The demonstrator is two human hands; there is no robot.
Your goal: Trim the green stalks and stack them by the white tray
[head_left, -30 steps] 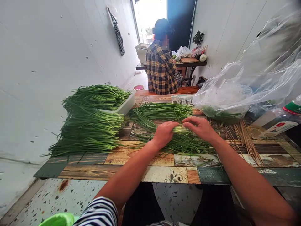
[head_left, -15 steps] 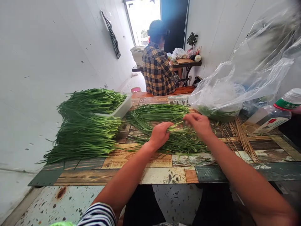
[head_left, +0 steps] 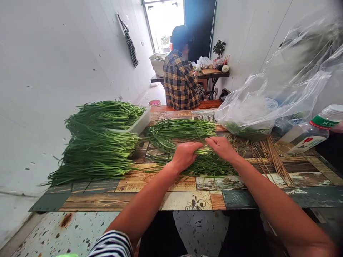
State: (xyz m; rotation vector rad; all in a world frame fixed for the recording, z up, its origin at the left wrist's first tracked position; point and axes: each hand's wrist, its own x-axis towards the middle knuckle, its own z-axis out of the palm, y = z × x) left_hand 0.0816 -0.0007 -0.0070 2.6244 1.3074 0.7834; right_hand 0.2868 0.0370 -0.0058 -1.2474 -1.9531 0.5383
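My left hand point(head_left: 184, 155) is closed round a small bunch of green garlic stems point(head_left: 204, 151) above the patterned table point(head_left: 184, 198). My right hand point(head_left: 221, 148) pinches the same bunch just to the right, fingers curled over the stems. Under both hands lies a loose pile of green stems point(head_left: 182, 130). A large stack of the same stems point(head_left: 99, 151) sits to the left, and more fill a white tray point(head_left: 139, 125) behind it.
Bamboo skewers point(head_left: 270, 157) lie to the right of my hands. A clear plastic bag point(head_left: 257, 107) with greens and a bottle point(head_left: 308, 134) stand at the right. A person in a plaid shirt point(head_left: 179, 82) sits farther back at another table. White walls close both sides.
My right hand has dropped from its raised position and come closer to my left hand on the bunch. The view shifted slightly.
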